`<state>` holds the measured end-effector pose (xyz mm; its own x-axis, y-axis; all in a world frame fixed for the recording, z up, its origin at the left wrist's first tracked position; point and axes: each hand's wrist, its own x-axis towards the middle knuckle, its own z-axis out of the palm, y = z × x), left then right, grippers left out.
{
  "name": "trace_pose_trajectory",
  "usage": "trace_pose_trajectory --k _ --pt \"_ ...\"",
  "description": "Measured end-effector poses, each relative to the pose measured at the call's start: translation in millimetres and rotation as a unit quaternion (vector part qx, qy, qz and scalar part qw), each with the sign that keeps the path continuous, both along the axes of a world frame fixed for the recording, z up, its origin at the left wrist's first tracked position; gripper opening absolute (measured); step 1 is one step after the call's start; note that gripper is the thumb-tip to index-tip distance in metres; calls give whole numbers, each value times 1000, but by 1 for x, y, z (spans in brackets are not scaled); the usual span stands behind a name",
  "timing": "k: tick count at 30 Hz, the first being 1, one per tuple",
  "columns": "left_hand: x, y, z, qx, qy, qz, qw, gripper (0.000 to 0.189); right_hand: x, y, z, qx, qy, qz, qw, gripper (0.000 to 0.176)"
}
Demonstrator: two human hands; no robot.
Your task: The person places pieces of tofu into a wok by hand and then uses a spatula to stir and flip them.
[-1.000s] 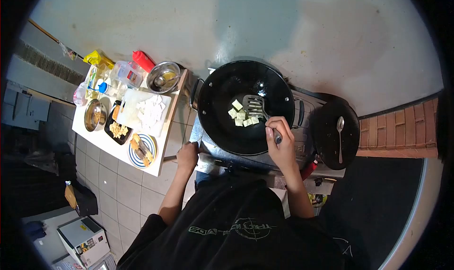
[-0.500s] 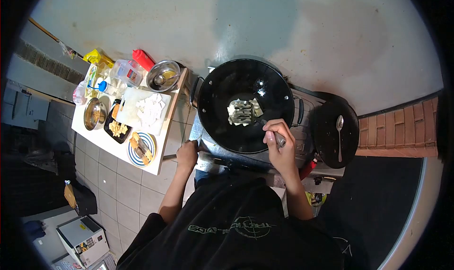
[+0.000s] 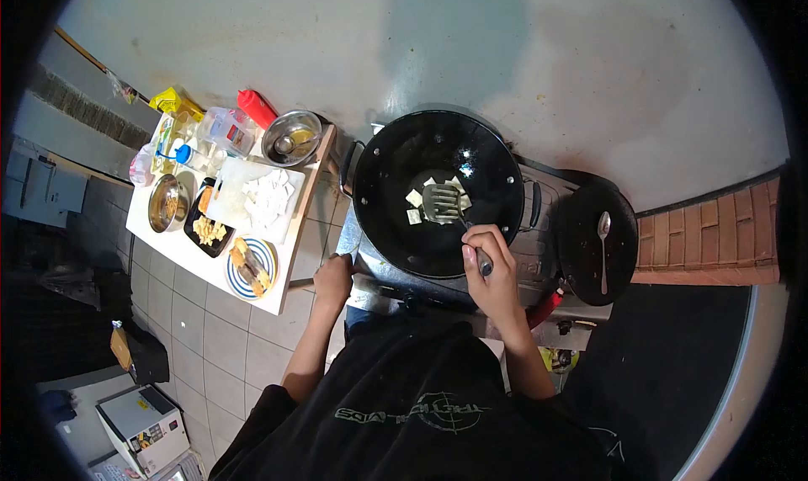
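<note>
My right hand [image 3: 492, 275] is closed around the handle of a slotted spatula [image 3: 442, 203] over a large black wok [image 3: 404, 237]. The spatula's slotted head rests among several pale, cube-like food pieces [image 3: 413, 198] at the wok's bottom. Left of the wok, at the front corner of the stove [image 3: 379, 266], my left hand [image 3: 334, 277] is curled into a fist. Whatever its fingers may grip is hidden.
On the left table [image 3: 168, 235] are a cutting board with white pieces [image 3: 268, 196], a striped plate [image 3: 268, 254], a steel bowl with a ladle [image 3: 291, 136], and bottles. At right, a black pan [image 3: 581, 254] holds a spoon [image 3: 603, 249].
The spatula has shifted slightly right and turned in the wok, and the pale pieces are more spread out. My right hand has moved a little left and down. My left hand stays put.
</note>
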<state>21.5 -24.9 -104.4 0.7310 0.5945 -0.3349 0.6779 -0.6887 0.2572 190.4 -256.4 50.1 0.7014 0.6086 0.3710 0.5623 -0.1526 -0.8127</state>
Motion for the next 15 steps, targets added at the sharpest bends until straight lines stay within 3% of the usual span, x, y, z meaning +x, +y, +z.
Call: trace_pose_trajectory --k 13,15 --pt "0 -5 9 8 -24 4 1000 21 2 6 -7 17 8 19 1000 7" --pt "0 -4 7 20 -24 -2 1000 20 10 4 1 14 -39 -6 999 7"
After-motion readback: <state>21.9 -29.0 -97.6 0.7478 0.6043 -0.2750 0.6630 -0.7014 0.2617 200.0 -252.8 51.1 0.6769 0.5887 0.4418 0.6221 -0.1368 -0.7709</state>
